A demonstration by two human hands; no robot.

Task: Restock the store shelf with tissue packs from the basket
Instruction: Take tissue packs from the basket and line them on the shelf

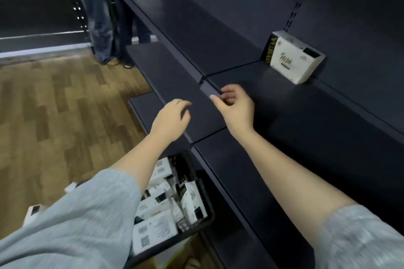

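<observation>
Both hands are reaching out over the dark shelf (306,116), neither holding anything. Left hand (171,119) is hovering above the lower shelf edge, fingers (185,105) curled loosely downward, slightly apart. Right hand (235,107) is sitting at the front lip of the upper shelf, thumb and fingers a little apart, tips close to the lip; contact with it cannot be told.

One tissue pack (294,59) is standing on the upper shelf against the back panel, white with a black side, well apart from both hands.

The basket (207,201), dark, is lying low beside the shelving, under the left forearm, crowded with white packs (155,229) in a jumble. Another pack (32,212) is showing at the left, partly hidden by the grey sleeve (83,225).

Two people (109,17) are standing at the far end of the aisle on the wood floor (54,105).
</observation>
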